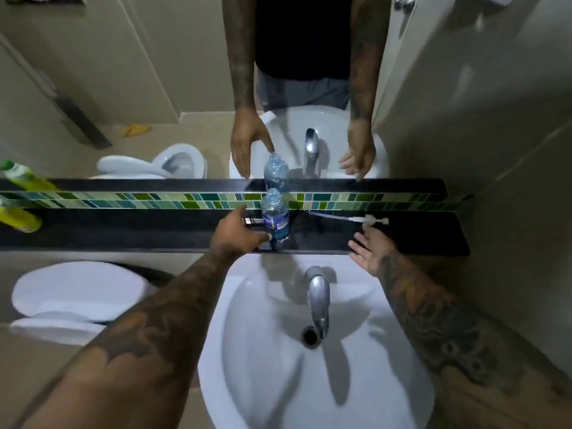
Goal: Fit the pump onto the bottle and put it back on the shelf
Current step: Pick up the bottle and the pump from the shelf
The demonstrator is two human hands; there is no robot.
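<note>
A clear plastic bottle point(275, 216) with a blue label stands upright on the black shelf point(154, 230) behind the sink, its neck without a cap. My left hand point(236, 229) reaches to its left side, thumb touching the bottle near its base, fingers not closed around it. The white pump point(368, 219) lies flat on the shelf to the right, its long tube pointing left toward the bottle. My right hand point(370, 247) hovers just below the pump head, palm up, fingers spread, holding nothing.
A white sink point(278, 351) with a chrome tap point(317, 295) lies below the shelf. A mirror above reflects the hands and bottle. Yellow-green bottles point(18, 216) stand at the shelf's far left. A toilet point(74, 298) sits to the left; a wall is close on the right.
</note>
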